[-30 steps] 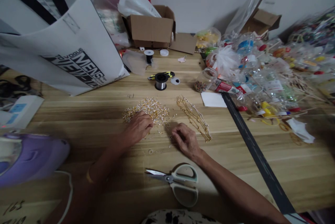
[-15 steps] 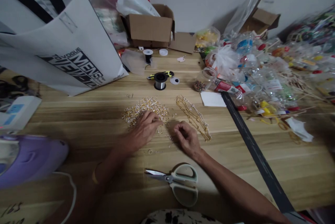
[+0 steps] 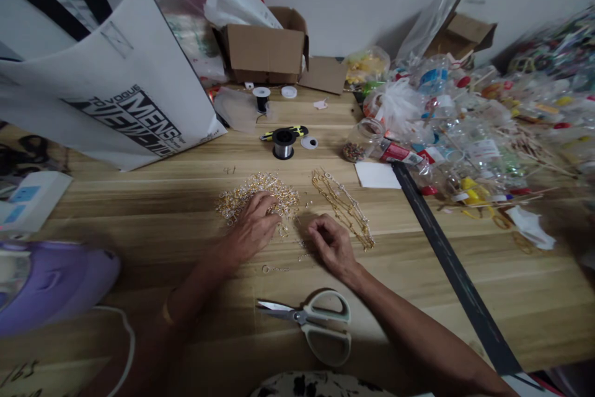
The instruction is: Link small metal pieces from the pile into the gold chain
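A heap of small gold and silver-coloured metal pieces (image 3: pixel 232 199) lies on the wooden table. My left hand (image 3: pixel 255 228) rests over the near right part of this heap, its fingers bent and the thumb apart from them. To the right, my right hand (image 3: pixel 332 243) lies on the table with its fingers curled in a pinch. Whatever the pinch holds is too small to make out. Beaded gold and silver chains (image 3: pixel 346 208) stretch just beyond my right hand. A short chain with a ring (image 3: pixel 266 269) lies nearer to me. Scissors (image 3: pixel 302 316) lie with blades partly spread.
Beyond the heap stand a wire spool (image 3: pixel 283 144), a yellow-black cutter (image 3: pixel 300 130) and a dark thread spool (image 3: pixel 261 100). Plastic bottles (image 3: pixel 483 149) crowd the right, past a black strip (image 3: pixel 446 254). A white bag (image 3: pixel 139 87) and a purple appliance (image 3: pixel 60 285) are left.
My left hand has shifted slightly left onto the heap, and its thumb and fingers have parted. My right hand stays in place, still pinched.
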`<state>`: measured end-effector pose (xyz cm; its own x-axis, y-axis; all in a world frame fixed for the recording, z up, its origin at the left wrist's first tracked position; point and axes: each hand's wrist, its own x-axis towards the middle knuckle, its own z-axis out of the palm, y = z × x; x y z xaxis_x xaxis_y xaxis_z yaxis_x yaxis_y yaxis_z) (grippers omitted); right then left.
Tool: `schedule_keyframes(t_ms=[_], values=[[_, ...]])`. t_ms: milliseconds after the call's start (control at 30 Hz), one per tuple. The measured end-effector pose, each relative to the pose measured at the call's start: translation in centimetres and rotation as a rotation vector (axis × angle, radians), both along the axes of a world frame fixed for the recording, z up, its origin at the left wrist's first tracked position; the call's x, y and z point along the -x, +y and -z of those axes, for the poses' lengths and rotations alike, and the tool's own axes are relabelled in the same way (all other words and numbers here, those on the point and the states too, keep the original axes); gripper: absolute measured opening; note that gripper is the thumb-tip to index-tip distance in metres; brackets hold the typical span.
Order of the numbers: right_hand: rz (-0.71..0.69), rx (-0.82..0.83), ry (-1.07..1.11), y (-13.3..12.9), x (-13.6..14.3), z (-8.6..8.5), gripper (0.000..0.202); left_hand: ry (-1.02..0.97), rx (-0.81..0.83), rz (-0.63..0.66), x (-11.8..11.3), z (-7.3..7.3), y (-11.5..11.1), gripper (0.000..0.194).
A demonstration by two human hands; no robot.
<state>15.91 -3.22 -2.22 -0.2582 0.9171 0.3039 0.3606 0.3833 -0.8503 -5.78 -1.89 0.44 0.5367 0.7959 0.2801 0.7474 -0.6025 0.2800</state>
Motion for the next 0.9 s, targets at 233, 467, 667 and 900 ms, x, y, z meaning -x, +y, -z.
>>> schedule_keyframes(t_ms=[233, 467, 667, 900], values=[[-0.003, 0.0, 0.003, 0.0, -0.05, -0.01, 0.013, -0.056, -0.013, -0.058, 0.15, -0.1, 0.13, 0.018], [-0.005, -0.006, 0.002, 0.0, -0.03, 0.02, 0.013, -0.096, -0.004, -0.071, 0.59, 0.49, 0.49, 0.015], [-0.008, 0.003, 0.003, 0.02, 0.03, -0.05, 0.014, -0.091, 0.008, -0.059, 0.68, 0.62, 0.46, 0.016], [-0.009, 0.002, -0.001, 0.02, -0.05, 0.02, 0.015, -0.042, 0.012, -0.058, 0.73, 0.75, 0.49, 0.015]])
